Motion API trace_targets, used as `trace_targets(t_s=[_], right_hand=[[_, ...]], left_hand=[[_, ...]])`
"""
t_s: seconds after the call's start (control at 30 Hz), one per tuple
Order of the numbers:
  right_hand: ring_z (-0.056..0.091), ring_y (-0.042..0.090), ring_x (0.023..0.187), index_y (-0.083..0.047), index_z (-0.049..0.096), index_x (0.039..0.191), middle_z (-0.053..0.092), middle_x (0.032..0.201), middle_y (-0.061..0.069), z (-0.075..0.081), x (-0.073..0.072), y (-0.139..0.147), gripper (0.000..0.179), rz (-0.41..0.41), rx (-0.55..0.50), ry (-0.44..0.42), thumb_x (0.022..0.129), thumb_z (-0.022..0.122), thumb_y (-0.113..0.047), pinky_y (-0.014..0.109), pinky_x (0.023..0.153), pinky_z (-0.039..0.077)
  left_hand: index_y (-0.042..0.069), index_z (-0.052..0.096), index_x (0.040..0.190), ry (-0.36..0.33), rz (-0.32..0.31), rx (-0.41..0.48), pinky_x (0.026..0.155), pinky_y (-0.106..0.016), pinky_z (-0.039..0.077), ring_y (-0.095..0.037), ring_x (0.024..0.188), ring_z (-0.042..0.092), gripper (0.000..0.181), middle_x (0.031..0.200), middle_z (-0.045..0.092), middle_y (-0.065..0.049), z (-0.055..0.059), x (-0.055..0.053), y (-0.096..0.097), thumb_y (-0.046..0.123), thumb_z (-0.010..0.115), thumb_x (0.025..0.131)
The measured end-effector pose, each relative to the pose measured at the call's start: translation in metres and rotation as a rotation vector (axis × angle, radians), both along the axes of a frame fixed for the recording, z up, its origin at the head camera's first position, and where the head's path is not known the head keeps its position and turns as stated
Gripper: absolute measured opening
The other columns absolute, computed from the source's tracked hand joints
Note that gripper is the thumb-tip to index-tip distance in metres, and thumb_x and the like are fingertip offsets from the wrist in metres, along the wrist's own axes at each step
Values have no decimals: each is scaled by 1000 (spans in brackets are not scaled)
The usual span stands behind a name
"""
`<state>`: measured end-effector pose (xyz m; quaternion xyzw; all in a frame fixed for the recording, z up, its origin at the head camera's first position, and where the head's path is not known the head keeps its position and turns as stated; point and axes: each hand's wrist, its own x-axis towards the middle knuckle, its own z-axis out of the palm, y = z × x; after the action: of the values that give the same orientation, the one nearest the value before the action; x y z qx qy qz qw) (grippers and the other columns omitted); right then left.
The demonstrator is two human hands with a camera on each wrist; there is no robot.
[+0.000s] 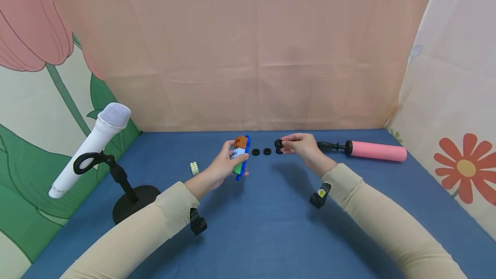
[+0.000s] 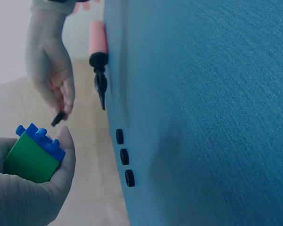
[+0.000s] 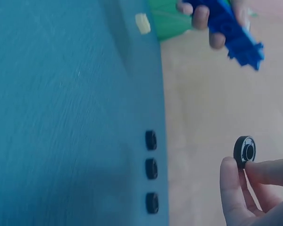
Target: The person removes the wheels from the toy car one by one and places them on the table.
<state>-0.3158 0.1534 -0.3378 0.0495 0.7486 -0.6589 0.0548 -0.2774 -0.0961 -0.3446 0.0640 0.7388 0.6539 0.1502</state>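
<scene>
My left hand grips a block-built toy vehicle with a blue base and orange, white and green blocks, raised above the table. In the right wrist view the blue underside of the toy shows, with small pegs at its end. My right hand pinches a small black wheel between thumb and fingers, a short way to the right of the toy. Three more black wheels lie flat in a row on the table, among them one wheel nearest the toy and another wheel beside it.
A pale yellow block lies left of my left hand. Behind my right hand is a pink hand pump with a black nozzle. At the left, a white microphone leans in a black stand on the blue table.
</scene>
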Motion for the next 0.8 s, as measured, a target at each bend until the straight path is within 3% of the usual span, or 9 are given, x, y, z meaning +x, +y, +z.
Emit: trace_targets(t_s=[0.13,0.33,0.43,0.6,0.8], right_hand=[[72,23,85,2,66,118,66,118,22,-8,-8,9,27,-36,11,-20,94,63,-8,28,75,58],[73,21,86,4,64,119,66,118,22,-25,-19,22,27,-117,39,-86,93,63,-4,41,94,52],[72,18,79,6,63,120,66,117,22,-33,-25,28,29,-159,33,-127,92,63,-1,42,96,50],[70,13,70,7,61,122,63,123,24,-44,-32,36,32,-217,4,-169,91,62,3,38,90,54],[69,12,59,5,60,124,62,126,24,-54,-41,39,37,-324,-27,-213,87,64,6,33,78,58]], left_hand=[[19,14,148,-4,-6,-5,88,-49,53,-40,109,58,65,145,37,-20,0,2,1,21,57,99],[19,14,149,-11,-19,-11,88,-49,53,-39,108,59,66,145,36,-20,-1,2,3,21,57,99],[19,15,149,-11,-22,-14,88,-49,53,-38,109,59,66,145,36,-19,-2,2,3,21,57,99],[20,16,149,-16,-20,-18,89,-50,52,-34,102,61,66,145,36,-19,-2,2,5,21,58,98],[20,16,149,-29,-14,-20,88,-50,53,-38,107,60,65,147,35,-19,-2,3,7,20,57,99]])
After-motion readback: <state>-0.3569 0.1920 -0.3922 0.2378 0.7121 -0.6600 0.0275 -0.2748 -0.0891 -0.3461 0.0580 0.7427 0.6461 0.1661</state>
